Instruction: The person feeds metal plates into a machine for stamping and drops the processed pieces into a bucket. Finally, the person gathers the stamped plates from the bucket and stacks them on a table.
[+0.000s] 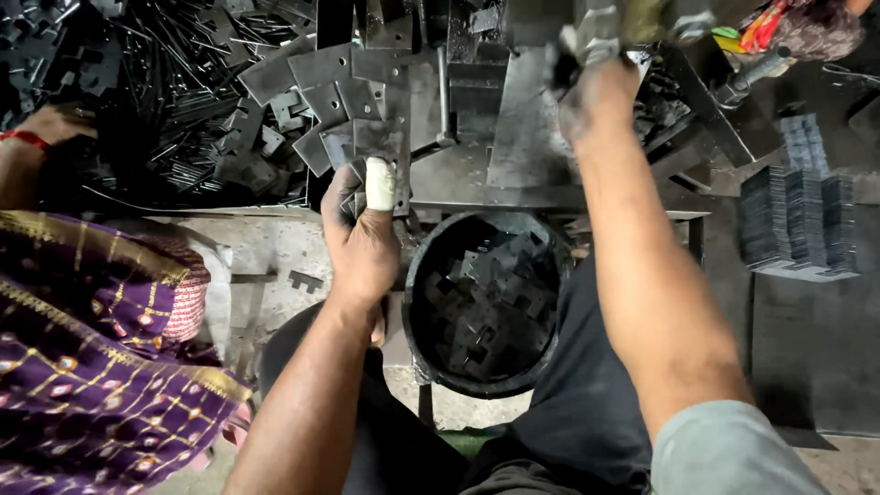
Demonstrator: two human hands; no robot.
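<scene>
- Left hand [362,243], thumb bandaged, is pinching a thin steel plate [380,137] at its six o'clock edge; likely stiff, sharp-edged.
- Right hand [596,92] is gripping a blurred lever [600,32] at twelve o'clock.
- Bucket [422,275] of stamped plates is sitting below.

Dim workshop light falls from above, glinting off the grey metal plates [367,92]. The right hand [596,92] is motion-blurred near the top edge; corners sink into shadow.

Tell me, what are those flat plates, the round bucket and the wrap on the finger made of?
Plates: likely sheet steel, dull grey, thin with sharp cut edges and faint sheen. Bucket: black, matte, probably plastic or rubber; the rim looks thick and worn. Wrap on the left hand: white, looks like cloth or tape.
</scene>
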